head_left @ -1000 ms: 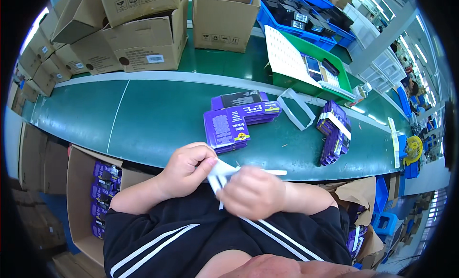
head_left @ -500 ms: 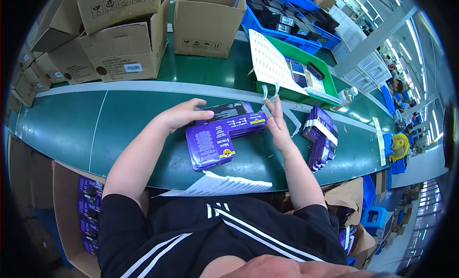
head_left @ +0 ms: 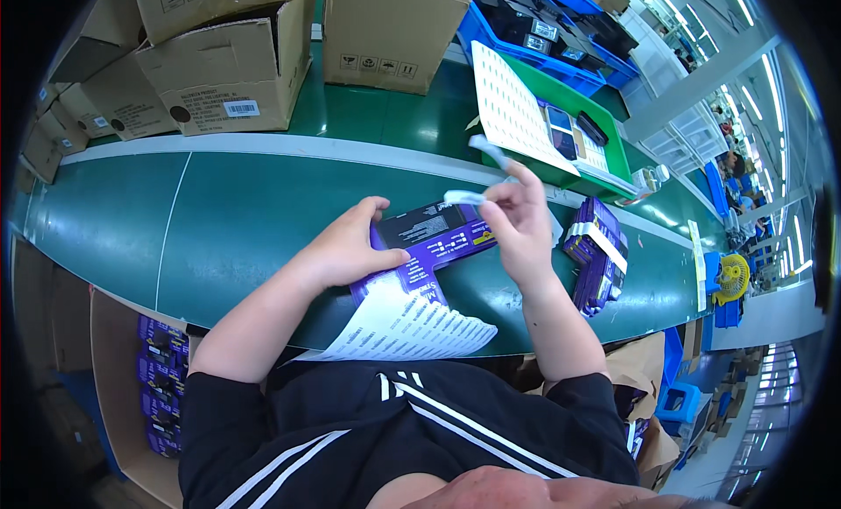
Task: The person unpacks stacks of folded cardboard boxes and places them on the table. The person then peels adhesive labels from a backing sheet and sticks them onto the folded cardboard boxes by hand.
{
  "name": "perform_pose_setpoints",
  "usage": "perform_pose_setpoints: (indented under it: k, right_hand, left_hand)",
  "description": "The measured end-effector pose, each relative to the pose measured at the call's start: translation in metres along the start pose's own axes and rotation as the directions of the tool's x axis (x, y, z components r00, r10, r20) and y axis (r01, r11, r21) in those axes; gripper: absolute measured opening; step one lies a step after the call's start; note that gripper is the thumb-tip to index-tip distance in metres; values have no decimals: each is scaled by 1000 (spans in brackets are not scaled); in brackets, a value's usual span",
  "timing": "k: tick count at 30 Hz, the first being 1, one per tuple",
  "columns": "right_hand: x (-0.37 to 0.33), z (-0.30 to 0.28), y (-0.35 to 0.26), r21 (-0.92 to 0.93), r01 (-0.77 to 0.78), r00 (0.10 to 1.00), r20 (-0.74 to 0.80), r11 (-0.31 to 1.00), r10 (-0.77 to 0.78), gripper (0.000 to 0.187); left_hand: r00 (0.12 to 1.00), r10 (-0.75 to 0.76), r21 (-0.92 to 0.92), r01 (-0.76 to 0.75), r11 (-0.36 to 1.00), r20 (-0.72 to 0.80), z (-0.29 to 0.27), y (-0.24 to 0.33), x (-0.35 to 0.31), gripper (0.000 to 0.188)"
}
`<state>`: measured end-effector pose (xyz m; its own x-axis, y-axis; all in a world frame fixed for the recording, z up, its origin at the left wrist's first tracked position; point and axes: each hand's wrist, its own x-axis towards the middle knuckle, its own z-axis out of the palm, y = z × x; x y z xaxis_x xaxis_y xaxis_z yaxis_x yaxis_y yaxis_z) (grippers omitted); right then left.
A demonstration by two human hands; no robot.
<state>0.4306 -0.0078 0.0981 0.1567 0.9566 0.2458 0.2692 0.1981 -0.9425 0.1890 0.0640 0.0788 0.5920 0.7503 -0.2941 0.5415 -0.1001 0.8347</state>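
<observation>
My left hand [head_left: 355,250] grips a stack of purple L-shaped printed cards [head_left: 438,252] on the green table, its thumb on top and its fingers along the far left edge. At the stack's right end, my right hand [head_left: 523,237] is closed on a white strip [head_left: 464,197], with pieces of it sticking out past the fingers. A second purple bundle [head_left: 598,259] with a white band around it lies to the right of that hand. The near part of the stack is covered by a curled white sheet [head_left: 407,327] at the table's front edge.
Behind stand cardboard boxes [head_left: 385,45] and a green bin [head_left: 604,172] with a white dotted sheet [head_left: 517,106] leaning in it. Blue crates [head_left: 486,40] with black items are farther back. Below the table edge, a carton [head_left: 114,369] holds purple packages. A yellow fan [head_left: 732,277] is at right.
My right hand has gone from spread fingers to a closed grip on the strip. My left hand has shifted right and nearer on the stack. The white sheet now covers more of the stack.
</observation>
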Motion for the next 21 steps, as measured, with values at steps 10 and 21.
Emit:
perform_pose_setpoints:
  k: [10,21]
  right_hand:
    - [25,53,-5,-189,-239,960,102,952,261,52]
    - [22,61,-7,-277,-190,964,127,942,232,53]
  left_hand:
    - [893,264,188,-207,960,-363,25,-12,-26,61]
    - [761,501,447,-310,839,-412,28,-20,-29,54]
